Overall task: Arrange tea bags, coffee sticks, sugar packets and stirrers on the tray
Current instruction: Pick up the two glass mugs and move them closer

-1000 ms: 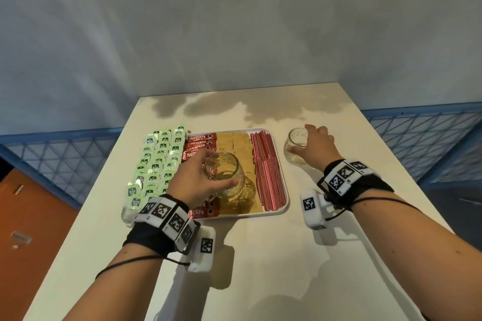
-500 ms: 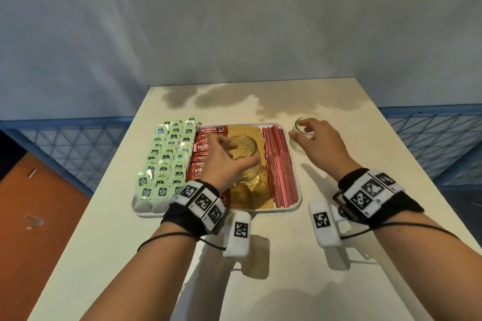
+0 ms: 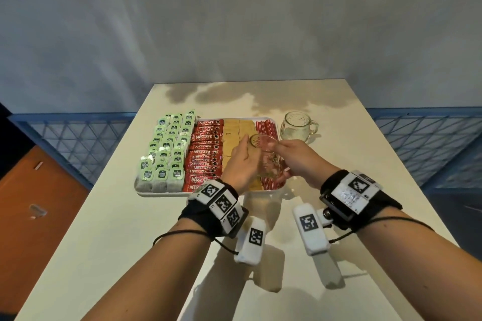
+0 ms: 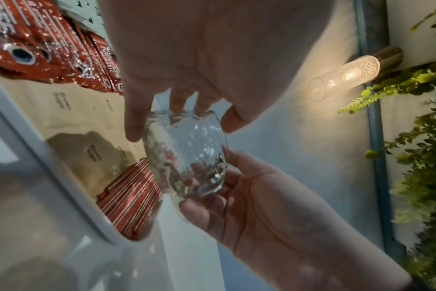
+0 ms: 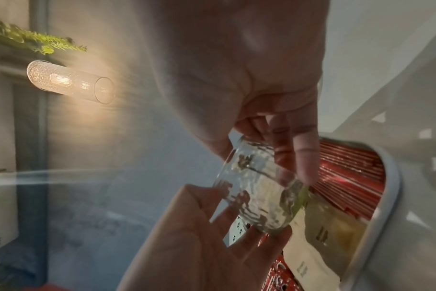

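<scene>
Both hands on it: left hand (image 3: pixel 241 161) and right hand (image 3: pixel 300 161) fingers (image 4: pixel 132 126) grasping the glass cup (image 3: pixel 263 156), mid-frame above the tray (image 3: pixel 161 192).

We read this as a café or hotel refreshment corner: cream table (image 3: pixel 130 229) against a grey plaster wall (image 3: pixel 234 21), white tray (image 3: pixel 161 193) stocked with branded coffee sticks (image 3: pixel 206 154), glass mug (image 3: pixel 296 125) far right, tube wall lamp (image 4: pixel 346 75) and hanging fern greenery (image 4: pixel 421 137)
</scene>
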`<action>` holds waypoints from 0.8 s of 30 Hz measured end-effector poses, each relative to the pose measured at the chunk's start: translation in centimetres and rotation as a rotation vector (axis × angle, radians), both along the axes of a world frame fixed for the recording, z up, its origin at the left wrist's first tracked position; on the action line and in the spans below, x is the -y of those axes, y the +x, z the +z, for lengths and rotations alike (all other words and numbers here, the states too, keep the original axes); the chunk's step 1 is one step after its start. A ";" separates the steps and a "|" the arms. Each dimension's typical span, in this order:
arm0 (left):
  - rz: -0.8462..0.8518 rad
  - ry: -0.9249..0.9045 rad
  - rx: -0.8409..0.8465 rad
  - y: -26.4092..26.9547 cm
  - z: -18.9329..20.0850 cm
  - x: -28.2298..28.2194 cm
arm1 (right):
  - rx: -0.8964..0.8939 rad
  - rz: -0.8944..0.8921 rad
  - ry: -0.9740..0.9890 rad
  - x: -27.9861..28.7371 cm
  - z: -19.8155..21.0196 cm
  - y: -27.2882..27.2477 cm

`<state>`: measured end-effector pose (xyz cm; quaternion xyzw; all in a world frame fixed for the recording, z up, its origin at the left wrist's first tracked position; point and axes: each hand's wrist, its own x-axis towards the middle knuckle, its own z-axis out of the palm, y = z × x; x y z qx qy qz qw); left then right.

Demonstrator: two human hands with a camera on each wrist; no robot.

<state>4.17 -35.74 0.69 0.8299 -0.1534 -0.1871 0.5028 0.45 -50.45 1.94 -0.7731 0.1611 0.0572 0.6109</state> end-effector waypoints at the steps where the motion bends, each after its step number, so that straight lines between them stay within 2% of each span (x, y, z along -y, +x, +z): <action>1: -0.015 0.038 0.009 -0.3 0.2 0.0 | -0.005 -0.007 -0.034 0.3 -0.1 -0.1; 7: -0.141 0.196 0.059 -0.3 0.0 0.6 | 0.032 0.060 -0.263 2.8 0.5 -0.7; 11: -0.161 0.238 0.186 0.3 -1.0 2.5 | 0.049 0.052 -0.432 4.7 0.5 -0.6; 16: -0.090 0.307 0.237 1.1 -2.1 5.2 | 0.081 -0.110 -0.444 6.9 -1.1 -0.5; 24: -0.133 0.324 0.329 1.6 -2.6 8.9 | 0.080 -0.217 -0.516 9.0 -2.9 -0.1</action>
